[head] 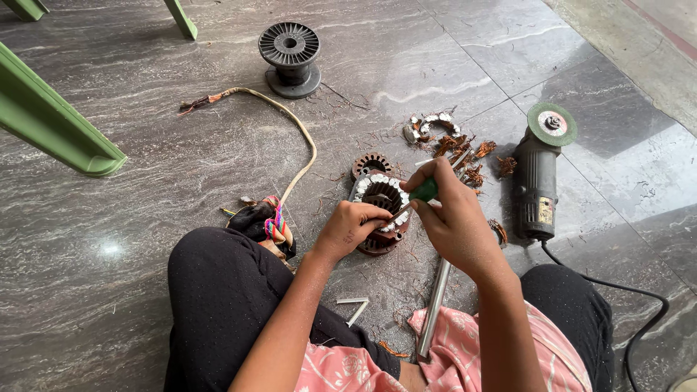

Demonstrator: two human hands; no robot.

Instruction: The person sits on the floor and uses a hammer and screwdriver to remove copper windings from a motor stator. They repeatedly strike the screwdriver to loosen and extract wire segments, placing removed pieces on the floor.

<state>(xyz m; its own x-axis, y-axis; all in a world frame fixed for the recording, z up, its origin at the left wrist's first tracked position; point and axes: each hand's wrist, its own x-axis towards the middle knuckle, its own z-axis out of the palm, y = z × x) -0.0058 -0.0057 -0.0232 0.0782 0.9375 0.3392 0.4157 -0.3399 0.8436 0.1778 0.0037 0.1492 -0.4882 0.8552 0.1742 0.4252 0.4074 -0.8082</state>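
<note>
Motor stator sits on the floor between my knees, left hand clamped on its rim, right hand fisted round the green-handled screwdriver, copper scraps already out, insulation apparently remaining inside.

Floor: polished grey veined stone, glossy, with reflected light. Motor core: rusty brown stacked metal, its slots lined with white paper-like strips. Screwdriver: smooth green plastic handle, bare metal shaft. Rod: smooth, dull-shining metal. Grinder: matt dark grey casing, green abrasive disc. Spool: matt black ribbed plastic. Wire scraps: copper-coloured, tangled. Cord: beige sheath, frayed end. Rag: multicoloured cloth.
</note>
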